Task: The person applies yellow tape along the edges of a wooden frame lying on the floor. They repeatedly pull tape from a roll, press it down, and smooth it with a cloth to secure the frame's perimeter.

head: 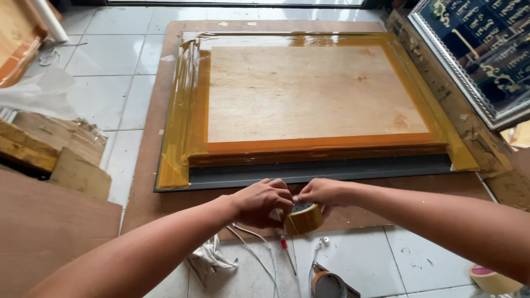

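Note:
My left hand point(262, 202) and my right hand point(322, 192) meet just in front of a large framed board point(309, 94) lying flat on the floor. Between them they hold a roll of yellowish-brown tape point(305, 218), fingers pinched at its top edge. The board shows bare plywood in the middle, with glossy amber tape point(182, 138) wrapped round its borders and a grey strip point(320, 170) along the near side. A red-handled cutter point(284, 243) lies under my left hand.
A brown sheet point(144, 187) lies under the board on white tiles. Wood blocks point(33, 144) and board scraps sit left. A silver-framed dark picture point(486, 55) leans at right. White cord point(256, 254), a rag point(210, 256), and another tape roll point(493, 280) lie near me.

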